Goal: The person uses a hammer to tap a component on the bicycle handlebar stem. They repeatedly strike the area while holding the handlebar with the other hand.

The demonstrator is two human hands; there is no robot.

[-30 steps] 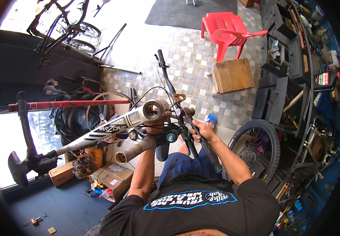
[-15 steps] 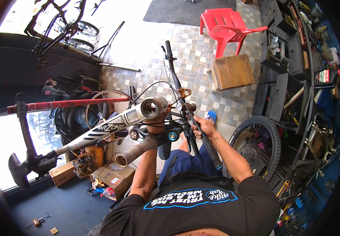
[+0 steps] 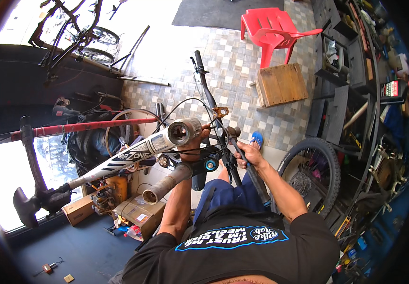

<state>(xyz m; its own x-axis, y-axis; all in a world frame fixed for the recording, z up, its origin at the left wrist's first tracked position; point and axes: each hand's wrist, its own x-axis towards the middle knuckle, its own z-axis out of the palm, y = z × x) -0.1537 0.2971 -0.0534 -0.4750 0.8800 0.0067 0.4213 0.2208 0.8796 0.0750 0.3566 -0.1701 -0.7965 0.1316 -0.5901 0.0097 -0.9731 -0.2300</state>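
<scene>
A white bicycle frame (image 3: pixel 140 149) with dark graphics slants across the middle, its open head tube (image 3: pixel 184 131) facing up. My left hand (image 3: pixel 192 146) is closed at the head tube, partly hidden behind it. Below that, a black fork crown (image 3: pixel 199 165) with a blue cap carries a bare, worn steerer tube (image 3: pixel 164 183). In my right hand (image 3: pixel 251 155) is a hammer, gripped by its dark handle (image 3: pixel 260 184); the round hammer head (image 3: pixel 233 132) lies close to the handlebar (image 3: pixel 208 92). Cables loop between the handlebar and the frame.
A wheel (image 3: pixel 330 173) leans at right beside dark drawers (image 3: pixel 332 111). Ahead are a wooden stool (image 3: pixel 282 85) and a red plastic chair (image 3: pixel 270 31). A red tube (image 3: pixel 86 125), tyres (image 3: pixel 86 146) and a cardboard box (image 3: pixel 138 210) crowd the left.
The hammer head has shifted slightly right and down with my right hand. My left hand keeps its place at the head tube. The whole view has moved a little.
</scene>
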